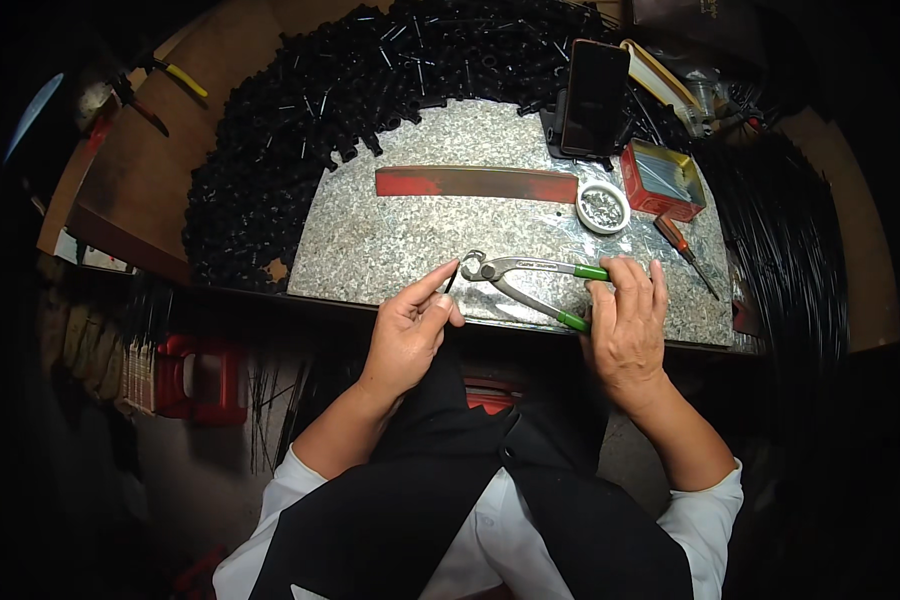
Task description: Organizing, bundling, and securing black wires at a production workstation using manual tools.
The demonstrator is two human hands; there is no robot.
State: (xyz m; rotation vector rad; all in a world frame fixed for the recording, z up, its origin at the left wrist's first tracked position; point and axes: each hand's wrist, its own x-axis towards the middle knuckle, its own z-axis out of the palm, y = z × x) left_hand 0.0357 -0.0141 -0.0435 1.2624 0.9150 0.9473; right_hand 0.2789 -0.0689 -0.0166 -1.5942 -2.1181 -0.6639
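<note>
My right hand (625,325) grips the green handles of the steel end-cutting pincers (530,282), spread wide above the speckled metal surface (410,240). My left hand (410,330) pinches a thin black rod (452,278) up to the open cutting head, aligned for a clean bite.

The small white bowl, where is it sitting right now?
In the head view, the small white bowl sits on the speckled metal sheet toward the person's right, just past the right end of the red-tipped bar and beside the red box.
</note>
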